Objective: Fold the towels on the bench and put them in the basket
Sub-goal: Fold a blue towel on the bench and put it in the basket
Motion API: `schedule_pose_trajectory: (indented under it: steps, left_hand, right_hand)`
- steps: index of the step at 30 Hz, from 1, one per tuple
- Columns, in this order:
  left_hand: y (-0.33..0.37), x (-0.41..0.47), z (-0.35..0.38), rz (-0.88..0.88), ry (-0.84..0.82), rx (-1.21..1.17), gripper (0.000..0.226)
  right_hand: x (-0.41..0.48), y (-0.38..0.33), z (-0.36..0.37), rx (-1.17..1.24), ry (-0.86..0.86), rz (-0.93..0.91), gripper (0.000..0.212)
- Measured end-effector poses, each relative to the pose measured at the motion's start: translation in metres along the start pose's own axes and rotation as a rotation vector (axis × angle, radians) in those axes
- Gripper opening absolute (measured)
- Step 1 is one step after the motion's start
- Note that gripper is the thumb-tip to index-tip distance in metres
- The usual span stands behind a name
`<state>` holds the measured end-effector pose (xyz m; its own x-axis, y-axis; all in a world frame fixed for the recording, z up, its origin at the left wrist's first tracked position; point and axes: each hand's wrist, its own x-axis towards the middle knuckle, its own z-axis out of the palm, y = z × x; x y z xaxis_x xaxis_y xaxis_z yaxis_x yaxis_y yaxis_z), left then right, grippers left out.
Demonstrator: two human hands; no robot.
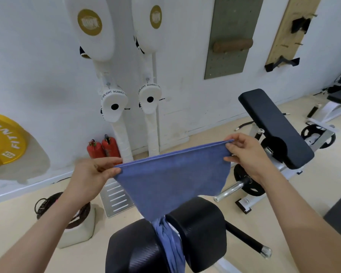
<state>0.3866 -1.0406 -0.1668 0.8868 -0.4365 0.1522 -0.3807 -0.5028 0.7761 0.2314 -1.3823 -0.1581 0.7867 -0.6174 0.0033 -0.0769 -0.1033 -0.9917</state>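
Note:
A blue towel (pixel 171 180) hangs in the air in front of me, stretched along its top edge. My left hand (pixel 95 174) pinches its left corner and my right hand (pixel 246 154) pinches its right corner. The towel's lower part narrows and drops between two black padded rollers (pixel 201 231) of the bench below me, where it bunches. No basket is in view.
A black padded gym bench (pixel 274 129) with weight plates stands at the right. White boxing pads (pixel 114 109) hang on the wall ahead, with two red extinguishers (pixel 103 148) at its foot. A yellow weight plate (pixel 2 140) is at the left, coiled ropes (pixel 63 209) on the floor.

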Motion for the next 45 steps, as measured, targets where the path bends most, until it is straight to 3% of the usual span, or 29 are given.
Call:
schedule_pose_trajectory:
  steps: [4, 6, 10, 14, 17, 22, 33, 41, 45]
  left_hand:
    - [-0.011, 0.011, 0.002, 0.023, -0.389, 0.521, 0.029]
    - [0.002, 0.011, 0.018, 0.093, -0.437, 0.44, 0.016]
    - [0.067, 0.009, 0.073, 0.114, -0.41, -0.272, 0.031]
    - [0.109, 0.018, 0.107, 0.117, -0.338, -0.454, 0.017]
    - [0.118, 0.027, 0.113, 0.133, -0.252, -0.46, 0.016]
    - [0.13, 0.042, 0.107, 0.251, -0.243, -0.445, 0.021]
    - [0.117, 0.077, 0.064, 0.282, -0.109, -0.318, 0.025]
    - [0.03, 0.106, 0.07, 0.095, -0.017, -0.068, 0.025]
    - [-0.012, 0.123, 0.102, -0.004, 0.039, 0.054, 0.022]
  right_hand:
    - [-0.01, -0.017, 0.013, -0.221, -0.033, -0.13, 0.013]
    - [-0.018, -0.027, 0.029, -0.272, -0.117, -0.175, 0.014]
    - [-0.024, -0.036, 0.053, -0.296, -0.248, -0.221, 0.021]
    - [-0.022, -0.043, 0.047, -0.25, -0.3, -0.228, 0.013]
    - [-0.019, -0.047, 0.023, -0.13, -0.398, -0.13, 0.019]
    - [-0.015, -0.02, 0.002, -0.027, -0.618, -0.046, 0.026]
    - [-0.005, 0.039, 0.058, -0.133, -0.504, -0.127, 0.024]
    - [0.065, 0.07, 0.015, -0.819, -0.501, -0.062, 0.021]
    - [0.123, 0.094, 0.022, -0.873, -0.37, -0.125, 0.019]
